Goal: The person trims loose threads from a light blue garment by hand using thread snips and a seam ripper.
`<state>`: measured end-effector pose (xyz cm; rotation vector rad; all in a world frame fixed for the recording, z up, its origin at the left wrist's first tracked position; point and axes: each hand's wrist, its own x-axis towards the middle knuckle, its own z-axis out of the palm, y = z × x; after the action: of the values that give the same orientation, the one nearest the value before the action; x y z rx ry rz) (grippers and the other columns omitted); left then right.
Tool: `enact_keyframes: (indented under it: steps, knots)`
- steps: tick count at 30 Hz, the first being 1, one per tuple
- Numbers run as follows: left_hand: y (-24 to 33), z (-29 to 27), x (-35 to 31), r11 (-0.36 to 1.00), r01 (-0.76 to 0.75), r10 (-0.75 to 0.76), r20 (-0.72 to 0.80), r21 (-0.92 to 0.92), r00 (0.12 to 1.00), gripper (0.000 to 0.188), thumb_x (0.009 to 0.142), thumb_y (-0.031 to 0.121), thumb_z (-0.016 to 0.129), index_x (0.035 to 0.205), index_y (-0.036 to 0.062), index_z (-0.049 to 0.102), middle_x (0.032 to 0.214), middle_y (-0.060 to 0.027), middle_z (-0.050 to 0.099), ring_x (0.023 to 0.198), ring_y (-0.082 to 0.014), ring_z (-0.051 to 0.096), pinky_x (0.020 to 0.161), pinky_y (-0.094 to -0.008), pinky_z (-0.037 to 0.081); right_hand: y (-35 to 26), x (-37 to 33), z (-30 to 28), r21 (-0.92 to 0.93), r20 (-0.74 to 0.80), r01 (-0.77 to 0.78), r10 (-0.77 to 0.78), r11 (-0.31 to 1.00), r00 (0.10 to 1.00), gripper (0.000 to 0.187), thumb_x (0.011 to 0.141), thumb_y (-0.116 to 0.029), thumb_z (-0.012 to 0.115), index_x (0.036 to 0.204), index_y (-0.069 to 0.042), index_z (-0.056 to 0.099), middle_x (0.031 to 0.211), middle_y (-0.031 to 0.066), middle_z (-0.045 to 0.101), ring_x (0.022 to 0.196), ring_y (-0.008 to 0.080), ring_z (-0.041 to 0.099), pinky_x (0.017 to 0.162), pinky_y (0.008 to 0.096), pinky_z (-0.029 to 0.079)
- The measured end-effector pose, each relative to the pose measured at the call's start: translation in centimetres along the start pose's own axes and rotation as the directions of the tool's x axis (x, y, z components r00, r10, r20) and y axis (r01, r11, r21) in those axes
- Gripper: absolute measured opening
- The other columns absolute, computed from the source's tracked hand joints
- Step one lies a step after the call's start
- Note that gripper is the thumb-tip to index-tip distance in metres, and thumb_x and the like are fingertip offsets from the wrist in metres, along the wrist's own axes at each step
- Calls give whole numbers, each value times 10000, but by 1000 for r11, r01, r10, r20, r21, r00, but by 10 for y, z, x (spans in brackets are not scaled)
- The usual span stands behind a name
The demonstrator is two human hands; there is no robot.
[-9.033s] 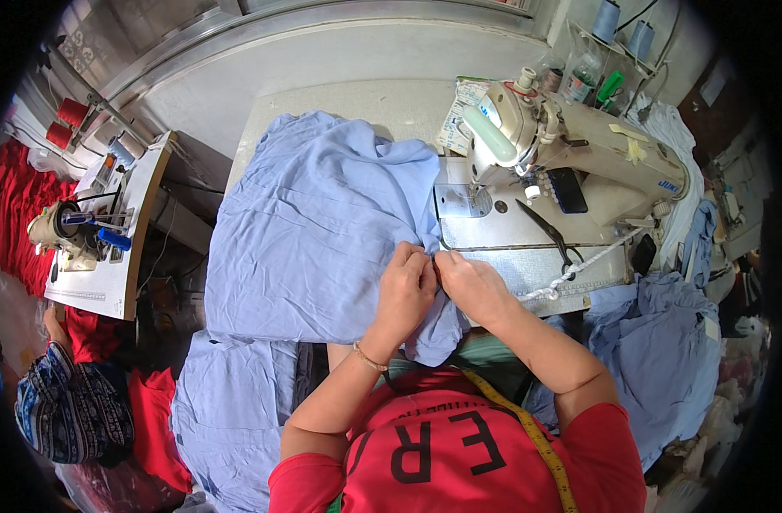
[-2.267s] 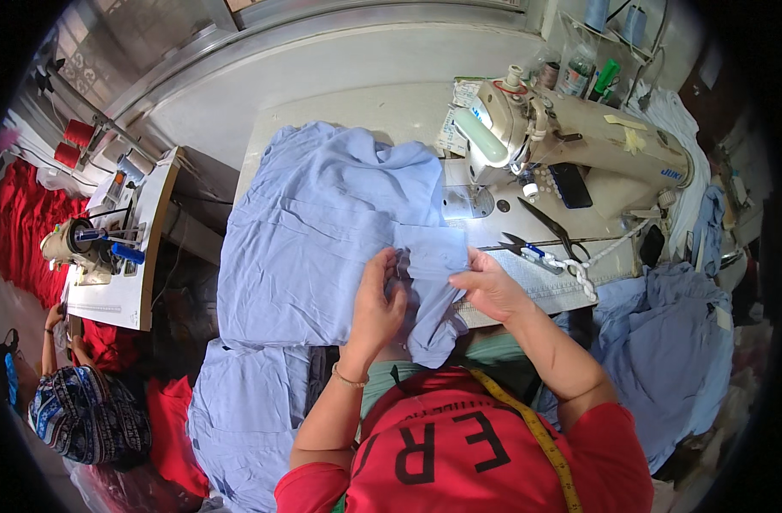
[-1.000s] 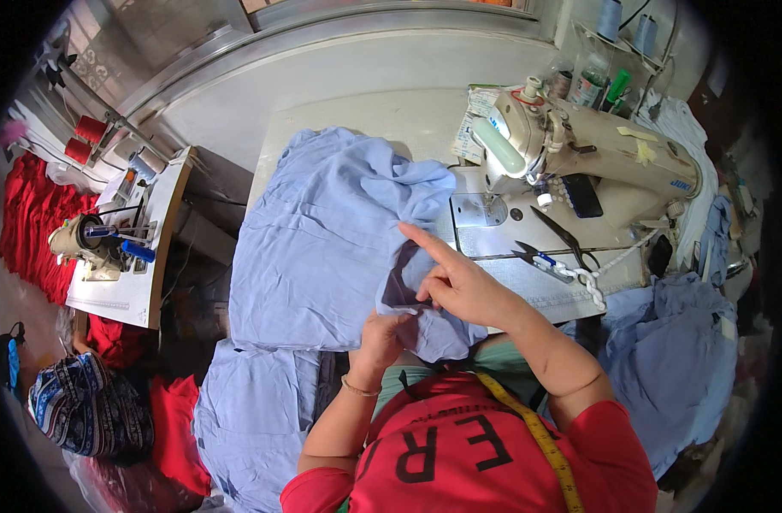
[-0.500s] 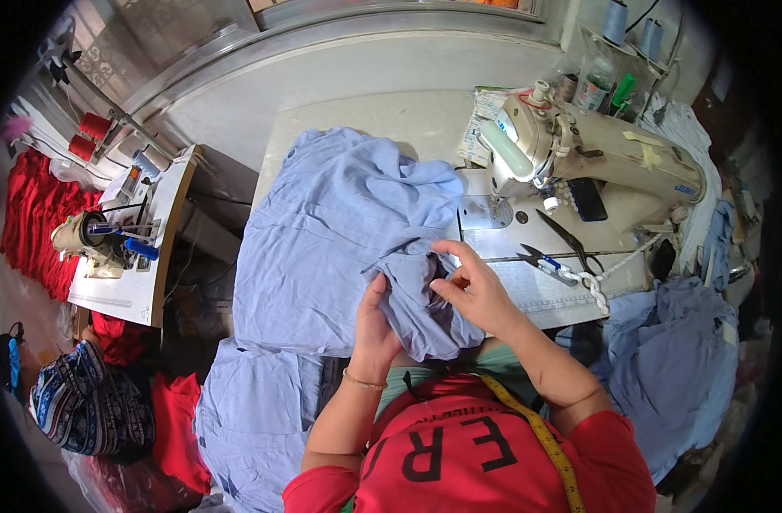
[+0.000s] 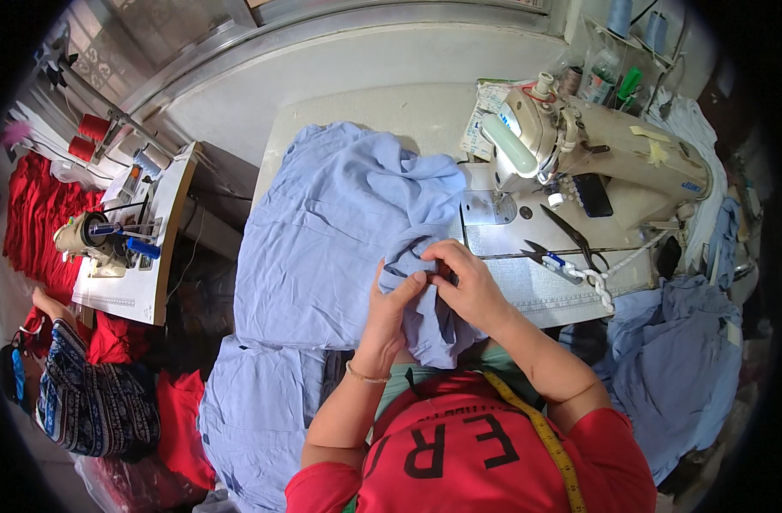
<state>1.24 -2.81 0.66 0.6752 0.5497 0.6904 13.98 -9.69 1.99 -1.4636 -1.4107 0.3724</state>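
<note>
A large light-blue garment [image 5: 314, 231] lies crumpled over the left part of the sewing table, and its near part hangs over the edge at my lap. My left hand [image 5: 386, 312] is closed on a bunched fold of it, thumb on top. Close beside it, my right hand [image 5: 469, 286] pinches the same fold between thumb and fingers. Both hands are almost touching at the fold. The fabric hides some of my fingertips.
A sewing machine [image 5: 613, 141] stands at the right, with black scissors [image 5: 570, 232], thread snips [image 5: 549, 258] and a phone [image 5: 593, 195] nearby. More blue cloth [image 5: 673, 359] hangs at the right. Another person's arm [image 5: 56, 306] shows at far left beside a second machine [image 5: 96, 244].
My two hands have drawn together on the fold, and the left fingers have closed further around it. At the far left, another person's forearm has come into view.
</note>
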Motion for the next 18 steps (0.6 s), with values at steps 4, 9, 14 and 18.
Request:
enact_keyframes:
  steps: [4, 9, 14, 18]
  knots:
    - [-1, 0, 7, 1000, 2, -2, -25, 29, 1000, 459, 764, 34, 687, 1174, 46, 480, 1021, -70, 597, 892, -155, 595, 806, -296, 484, 0, -3, -5, 152, 15, -89, 88, 984, 996, 251, 761, 49, 593, 999, 0, 532, 970, 92, 549, 836, 201, 571, 710, 299, 473]
    - [-4, 5, 9, 999, -38, 38, -21, 36, 999, 486, 768, -9, 669, 1202, 33, 454, 1018, -78, 601, 877, -157, 602, 790, -287, 493, 7, -9, -11, 174, -75, -23, 37, 984, 997, 160, 780, 48, 603, 931, 23, 560, 1028, 88, 539, 823, 125, 566, 721, 239, 494]
    - [-13, 9, 7, 973, -195, 198, -8, 121, 980, 538, 772, -7, 679, 1238, 20, 412, 1041, -86, 587, 899, -148, 588, 796, -276, 490, 0, -9, -14, 94, -101, -69, 78, 993, 992, 72, 774, 19, 616, 820, 37, 564, 940, 116, 560, 747, 198, 589, 680, 278, 497]
    - [-23, 6, 9, 897, -323, 346, -25, 302, 938, 545, 757, 24, 706, 1224, 10, 426, 1074, -89, 560, 942, -152, 559, 828, -276, 462, -4, -8, -15, 50, -99, -91, 96, 995, 990, 72, 780, 9, 611, 825, 38, 564, 934, 128, 566, 750, 222, 592, 677, 284, 495]
